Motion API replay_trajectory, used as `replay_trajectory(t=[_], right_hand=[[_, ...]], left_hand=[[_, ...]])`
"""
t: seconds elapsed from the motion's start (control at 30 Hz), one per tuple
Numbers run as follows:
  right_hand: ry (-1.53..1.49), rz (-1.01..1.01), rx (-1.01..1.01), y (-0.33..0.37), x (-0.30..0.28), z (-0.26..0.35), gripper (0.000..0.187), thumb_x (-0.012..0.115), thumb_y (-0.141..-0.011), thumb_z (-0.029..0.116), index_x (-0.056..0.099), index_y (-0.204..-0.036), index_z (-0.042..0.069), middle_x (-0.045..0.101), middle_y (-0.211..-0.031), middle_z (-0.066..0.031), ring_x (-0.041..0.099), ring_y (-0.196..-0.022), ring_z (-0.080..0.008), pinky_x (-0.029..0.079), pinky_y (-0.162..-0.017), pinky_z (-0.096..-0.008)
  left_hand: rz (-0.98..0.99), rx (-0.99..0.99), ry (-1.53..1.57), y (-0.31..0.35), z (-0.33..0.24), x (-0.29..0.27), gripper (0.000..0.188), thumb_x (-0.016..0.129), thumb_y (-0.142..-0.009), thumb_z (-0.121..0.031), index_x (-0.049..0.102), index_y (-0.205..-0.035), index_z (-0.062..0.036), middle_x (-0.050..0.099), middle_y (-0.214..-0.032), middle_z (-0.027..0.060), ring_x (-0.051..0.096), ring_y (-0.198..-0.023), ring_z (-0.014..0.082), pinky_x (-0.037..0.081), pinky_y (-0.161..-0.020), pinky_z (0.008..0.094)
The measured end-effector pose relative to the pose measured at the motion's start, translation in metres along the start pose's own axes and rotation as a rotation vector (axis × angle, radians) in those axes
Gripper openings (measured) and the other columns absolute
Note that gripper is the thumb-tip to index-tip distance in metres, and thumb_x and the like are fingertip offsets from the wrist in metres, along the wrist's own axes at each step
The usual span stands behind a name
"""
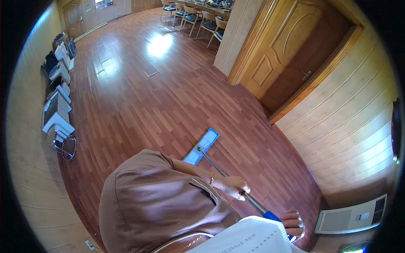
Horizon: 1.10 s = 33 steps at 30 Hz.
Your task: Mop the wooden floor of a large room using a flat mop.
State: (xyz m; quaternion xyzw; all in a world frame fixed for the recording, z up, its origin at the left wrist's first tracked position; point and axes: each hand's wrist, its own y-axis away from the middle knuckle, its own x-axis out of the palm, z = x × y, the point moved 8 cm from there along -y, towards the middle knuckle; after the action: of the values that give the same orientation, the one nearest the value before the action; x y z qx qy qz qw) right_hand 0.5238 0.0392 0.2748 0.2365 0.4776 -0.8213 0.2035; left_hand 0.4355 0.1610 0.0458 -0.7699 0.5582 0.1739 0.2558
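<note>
A flat mop (205, 143) with a pale blue and white rectangular head lies on the wood floor ahead of me. Its thin grey pole (216, 168) slants back toward my right side and ends in a blue grip (272, 216). Partway down the pole, my left hand (234, 187) is wrapped round it, a bracelet at the wrist. My right hand (294, 223) closes round the blue grip at the upper end. My brown sleeve (160, 185) and a white piece of material (249, 236) cover part of the lower view.
Along the left wall stand several white and dark items and a metal-framed chair (65, 145). A wooden door (291, 55) and a white upright air unit (352, 215) are at the right. Wooden chairs (209, 23) line a long table (206, 7) at the far end.
</note>
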Motion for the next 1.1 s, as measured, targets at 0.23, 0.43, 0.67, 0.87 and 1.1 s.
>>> replay_trajectory(t=[0.23, 0.43, 0.67, 0.87, 1.1], right_hand=[[0.019, -0.053, -0.074, 0.045, -0.012, -0.002, 0.018, 0.067, -0.083, 0.023, 0.053, -0.092, 0.016, 0.064, -0.081, -0.0068, 0.062, -0.082, -0.0244, 0.048, -0.080, -0.0415], [-0.070, -0.153, -0.061, 0.025, 0.012, -0.018, 0.021, 0.069, -0.082, 0.025, 0.052, -0.087, 0.013, 0.064, -0.079, -0.0043, 0.062, -0.078, -0.0222, 0.047, -0.072, -0.0398], [-0.197, -0.300, -0.044, -0.007, 0.036, -0.051, 0.031, 0.073, -0.080, 0.036, 0.055, -0.084, 0.011, 0.067, -0.072, -0.0091, 0.065, -0.067, -0.0244, 0.048, -0.065, -0.0372], [-0.247, -0.206, -0.036, -0.038, 0.060, -0.067, 0.028, 0.070, -0.084, 0.034, 0.056, -0.089, 0.011, 0.066, -0.077, -0.0070, 0.065, -0.075, -0.0242, 0.051, -0.069, -0.0374], [-0.244, -0.037, -0.048, -0.070, 0.084, -0.073, 0.021, 0.070, -0.086, 0.027, 0.056, -0.090, 0.011, 0.065, -0.079, -0.0063, 0.065, -0.078, -0.0242, 0.052, -0.073, -0.0407]], left_hand=[[-0.009, -0.048, -0.067, -0.009, 0.007, 0.009, 0.015, 0.061, -0.067, -0.018, 0.057, -0.068, -0.0030, 0.058, -0.068, 0.0188, 0.059, -0.071, 0.0404, 0.043, -0.063, 0.0502], [-0.135, -0.070, -0.119, 0.004, 0.020, -0.009, 0.014, 0.063, -0.068, -0.016, 0.053, -0.065, -0.0057, 0.057, -0.064, 0.0158, 0.058, -0.068, 0.0400, 0.043, -0.059, 0.0487], [-0.288, -0.176, -0.188, 0.033, 0.054, -0.039, 0.013, 0.061, -0.067, -0.016, 0.053, -0.062, -0.0068, 0.057, -0.064, 0.0155, 0.058, -0.066, 0.0394, 0.043, -0.057, 0.0498], [-0.358, -0.196, -0.251, 0.064, 0.070, -0.064, 0.012, 0.061, -0.065, -0.017, 0.055, -0.062, -0.0077, 0.058, -0.065, 0.0149, 0.058, -0.066, 0.0392, 0.042, -0.055, 0.0498], [-0.253, -0.351, -0.260, 0.090, 0.081, -0.089, 0.012, 0.062, -0.069, -0.019, 0.061, -0.070, -0.0070, 0.061, -0.069, 0.0152, 0.060, -0.071, 0.0381, 0.044, -0.061, 0.0483]])
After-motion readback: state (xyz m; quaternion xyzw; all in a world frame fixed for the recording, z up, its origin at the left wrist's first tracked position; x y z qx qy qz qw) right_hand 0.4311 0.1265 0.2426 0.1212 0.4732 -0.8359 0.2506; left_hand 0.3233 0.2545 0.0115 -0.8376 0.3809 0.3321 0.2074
